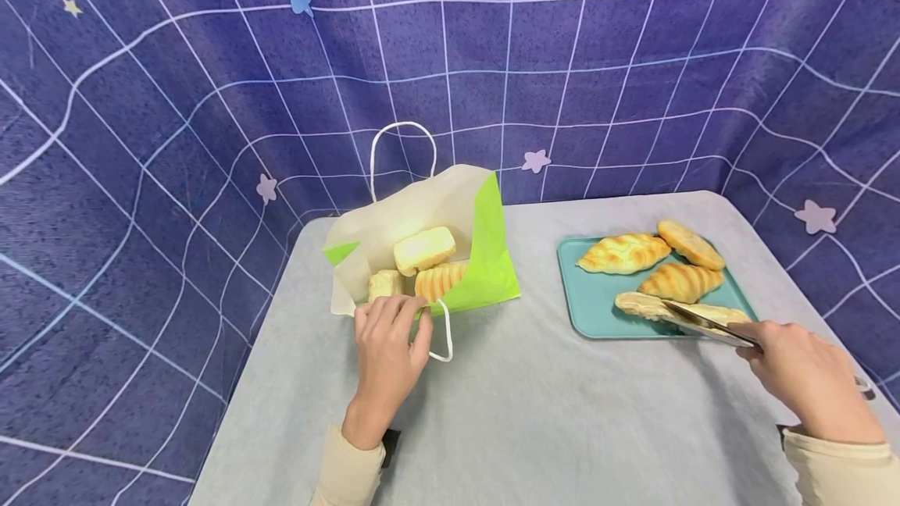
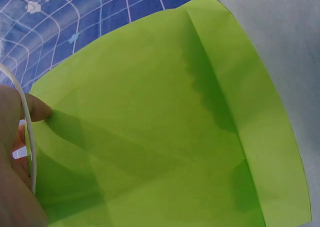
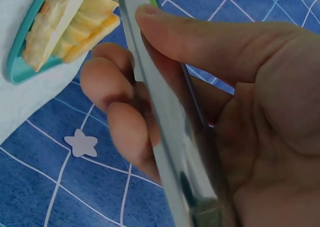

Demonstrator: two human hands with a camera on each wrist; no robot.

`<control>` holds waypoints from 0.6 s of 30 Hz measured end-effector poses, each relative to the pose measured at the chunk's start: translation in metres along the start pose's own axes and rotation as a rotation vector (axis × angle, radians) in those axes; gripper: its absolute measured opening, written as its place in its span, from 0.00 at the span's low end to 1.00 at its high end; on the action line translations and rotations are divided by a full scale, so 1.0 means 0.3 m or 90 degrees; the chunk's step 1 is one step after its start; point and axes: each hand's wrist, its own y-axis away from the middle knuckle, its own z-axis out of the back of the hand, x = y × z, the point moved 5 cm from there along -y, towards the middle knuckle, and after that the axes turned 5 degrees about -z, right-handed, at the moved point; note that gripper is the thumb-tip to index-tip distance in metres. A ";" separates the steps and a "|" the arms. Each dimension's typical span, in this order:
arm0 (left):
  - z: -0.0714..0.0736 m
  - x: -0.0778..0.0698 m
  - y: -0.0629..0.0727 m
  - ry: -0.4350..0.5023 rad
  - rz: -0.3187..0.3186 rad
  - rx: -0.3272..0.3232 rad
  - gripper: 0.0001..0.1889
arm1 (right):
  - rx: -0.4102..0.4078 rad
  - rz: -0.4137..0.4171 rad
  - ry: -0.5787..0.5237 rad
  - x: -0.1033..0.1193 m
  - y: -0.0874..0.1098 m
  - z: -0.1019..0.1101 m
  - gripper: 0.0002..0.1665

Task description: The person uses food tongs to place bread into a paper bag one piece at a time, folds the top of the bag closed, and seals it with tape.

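My left hand (image 1: 388, 346) pinches the near rim of a green paper bag (image 1: 495, 256), its thumb on the green outside in the left wrist view. Inside the bag's pale opening lie a small loaf (image 1: 425, 249), a ridged roll (image 1: 441, 281) and another pale bread (image 1: 386, 284). Metal tongs (image 3: 165, 102) are gripped in my right hand (image 1: 805, 372). Their tips stand around a long split bread (image 1: 640, 304) at the near edge of a teal tray (image 1: 587, 307). Behind that bread on the tray are a croissant (image 1: 682, 282), a braided bread (image 1: 624, 254) and an oval bread slice (image 1: 691, 244).
White cord handles (image 1: 403, 125) rise from the bag's back and hang at its front, near my left hand. Bag and tray stand apart on a grey-white table (image 1: 541, 404). A blue-purple grid-patterned cloth (image 1: 478, 45) hangs behind and beside the table.
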 end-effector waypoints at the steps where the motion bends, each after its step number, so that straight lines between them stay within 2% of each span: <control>1: 0.000 0.000 0.000 0.000 0.001 0.000 0.07 | -0.004 0.002 0.001 -0.001 0.001 -0.001 0.16; 9: -0.002 -0.001 0.000 0.001 -0.002 -0.002 0.08 | -0.046 0.026 -0.006 0.015 0.016 0.011 0.16; 18: -0.002 0.000 -0.002 -0.006 -0.009 -0.012 0.07 | -0.095 0.056 -0.024 0.093 0.032 0.071 0.18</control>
